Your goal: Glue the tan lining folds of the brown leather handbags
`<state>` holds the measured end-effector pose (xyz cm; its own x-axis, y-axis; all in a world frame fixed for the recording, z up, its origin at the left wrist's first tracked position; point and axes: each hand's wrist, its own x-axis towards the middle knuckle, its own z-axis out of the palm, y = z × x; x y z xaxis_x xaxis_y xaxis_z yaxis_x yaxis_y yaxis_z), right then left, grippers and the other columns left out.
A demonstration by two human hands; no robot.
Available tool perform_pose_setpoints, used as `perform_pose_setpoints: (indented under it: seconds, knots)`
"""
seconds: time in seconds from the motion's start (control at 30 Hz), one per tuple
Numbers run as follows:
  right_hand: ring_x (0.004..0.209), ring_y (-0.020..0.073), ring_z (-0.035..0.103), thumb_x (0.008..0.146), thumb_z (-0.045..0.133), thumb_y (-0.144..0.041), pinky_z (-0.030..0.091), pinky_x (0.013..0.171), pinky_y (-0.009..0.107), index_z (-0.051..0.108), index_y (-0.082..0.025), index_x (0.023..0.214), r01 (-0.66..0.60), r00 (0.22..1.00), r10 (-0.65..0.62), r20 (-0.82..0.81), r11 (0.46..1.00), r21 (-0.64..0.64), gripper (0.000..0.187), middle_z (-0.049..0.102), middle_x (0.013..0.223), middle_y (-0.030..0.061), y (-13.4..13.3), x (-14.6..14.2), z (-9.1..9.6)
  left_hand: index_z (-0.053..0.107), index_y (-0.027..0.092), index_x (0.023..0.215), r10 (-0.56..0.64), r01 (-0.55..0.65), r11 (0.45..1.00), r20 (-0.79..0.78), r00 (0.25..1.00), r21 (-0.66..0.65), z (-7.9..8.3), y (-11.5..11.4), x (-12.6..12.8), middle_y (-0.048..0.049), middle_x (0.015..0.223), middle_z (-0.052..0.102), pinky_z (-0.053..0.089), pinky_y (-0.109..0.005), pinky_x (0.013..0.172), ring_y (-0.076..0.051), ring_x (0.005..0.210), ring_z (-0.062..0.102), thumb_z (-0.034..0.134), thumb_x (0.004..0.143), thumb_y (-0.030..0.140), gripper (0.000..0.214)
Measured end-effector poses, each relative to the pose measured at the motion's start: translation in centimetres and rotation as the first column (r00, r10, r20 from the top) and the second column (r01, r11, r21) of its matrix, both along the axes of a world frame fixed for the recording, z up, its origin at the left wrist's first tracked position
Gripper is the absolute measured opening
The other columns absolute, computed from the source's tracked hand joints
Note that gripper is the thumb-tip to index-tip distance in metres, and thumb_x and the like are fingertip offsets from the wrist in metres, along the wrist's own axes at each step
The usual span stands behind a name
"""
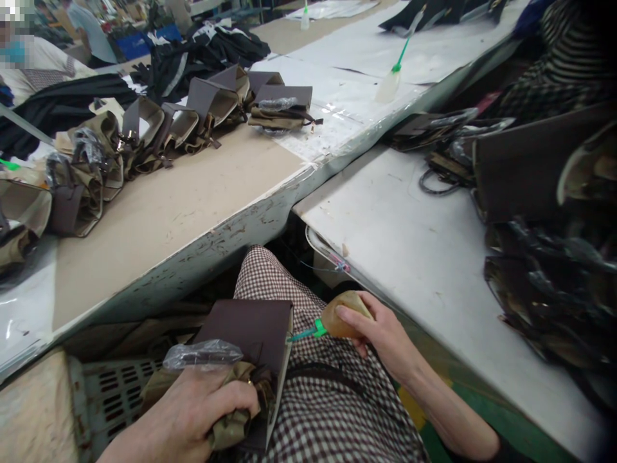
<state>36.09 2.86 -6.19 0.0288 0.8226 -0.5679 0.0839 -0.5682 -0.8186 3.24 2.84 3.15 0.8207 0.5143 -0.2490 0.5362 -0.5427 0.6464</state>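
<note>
On my lap lies a dark brown handbag (241, 325) with olive-brown fabric sides and a handle wrapped in clear plastic (202, 354). My left hand (193, 405) is closed around its bunched fabric side. In my right hand (380, 331) is a squeeze glue bottle (344, 315), held on its side, amber in colour with a green cap and a thin nozzle. The nozzle tip points left and meets the pale edge of the bag's flap, or sits just beside it; which one I cannot tell. Checked cloth covers my lap underneath.
Several similar bags stand along the beige worktable (178, 212) at left. A white glue bottle (388, 83) stands farther back. At right, a white table (409, 218) carries a pile of dark bags (525, 173). A slotted plastic crate (116, 392) is low at left. People are in the background.
</note>
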Motion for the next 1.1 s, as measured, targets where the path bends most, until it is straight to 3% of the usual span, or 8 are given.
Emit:
perform_pose_setpoints:
  seconds: [0.27,0.43,0.77,1.1]
  knots:
    - [0.046,0.0090,0.050,0.083,0.070,-0.050,0.042,0.036,0.020,0.057,-0.020,0.107,-0.034,0.997,0.032,-0.072,0.999,-0.034,0.040,0.063,0.076,-0.0011,-0.3,-0.9,0.3,0.052,0.030,0.108,0.017,-0.017,1.000,0.004,1.000,0.004,-0.4,0.0,-0.3,0.0023,0.092,0.069,0.042,-0.025,0.069,-0.017,0.078,0.064,0.047,0.083,0.000,0.039]
    - [0.046,0.0074,0.047,0.084,0.070,-0.051,0.040,0.035,0.018,0.059,-0.018,0.102,-0.068,0.983,0.057,-0.176,0.996,-0.057,0.039,0.061,0.074,-0.0021,-1.0,-1.2,1.0,0.053,0.030,0.109,0.043,-0.044,0.999,0.017,0.999,0.007,-0.3,0.1,-0.5,0.0028,0.092,0.070,0.043,-0.025,0.070,-0.016,0.078,0.065,0.047,0.086,0.003,0.037]
    - [0.045,0.0070,0.045,0.082,0.072,-0.055,0.036,0.034,0.017,0.060,-0.019,0.098,-0.017,0.931,-0.023,-0.364,0.994,-0.108,0.041,0.060,0.074,-0.0017,-3.8,-2.4,3.0,0.055,0.029,0.107,0.115,-0.120,0.992,0.095,0.989,0.047,0.1,0.6,0.1,0.0044,0.091,0.073,0.044,-0.023,0.070,-0.014,0.077,0.067,0.048,0.088,0.003,0.033]
    - [0.053,0.0093,0.046,0.088,0.069,-0.051,0.039,0.038,0.019,0.061,-0.020,0.098,0.198,0.855,-0.232,-0.464,0.973,-0.123,0.033,0.064,0.085,0.0020,-5.6,-4.0,3.6,0.060,0.027,0.105,0.291,-0.303,0.953,0.220,0.931,0.022,-0.6,0.4,-0.9,0.0040,0.094,0.073,0.050,-0.021,0.078,-0.012,0.083,0.069,0.042,0.065,-0.006,0.054]
